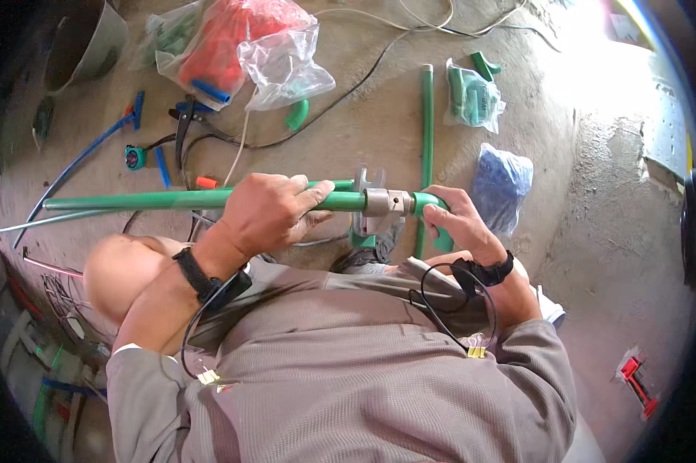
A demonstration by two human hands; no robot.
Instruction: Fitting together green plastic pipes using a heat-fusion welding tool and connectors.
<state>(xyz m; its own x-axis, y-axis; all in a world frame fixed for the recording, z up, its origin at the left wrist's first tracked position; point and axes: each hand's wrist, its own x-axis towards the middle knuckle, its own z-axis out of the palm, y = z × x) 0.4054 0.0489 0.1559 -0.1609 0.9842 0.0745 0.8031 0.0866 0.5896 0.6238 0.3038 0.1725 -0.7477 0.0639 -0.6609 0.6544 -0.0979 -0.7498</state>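
My left hand [269,210] is closed around a long green pipe [136,201] that lies level across my lap. The pipe's right end sits in the metal sleeve [386,203] of a pipe welding tool with a grey heating plate [369,176]. On the other side of that sleeve is a green elbow fitting [427,204], with my right hand [457,220] closed on it. A green part of the tool [361,236] shows below the plate, between my legs. How deep the pipe and elbow sit in the sleeve is hidden.
Ahead lie pipe cutters [184,127], a tape measure [134,158], a bag of red fittings [236,46], a bag of green fittings [473,99] and a blue bag [502,185]. Another green pipe [427,123] lies lengthwise. A black cable [348,89] crosses the floor; a bucket [86,42] stands far left.
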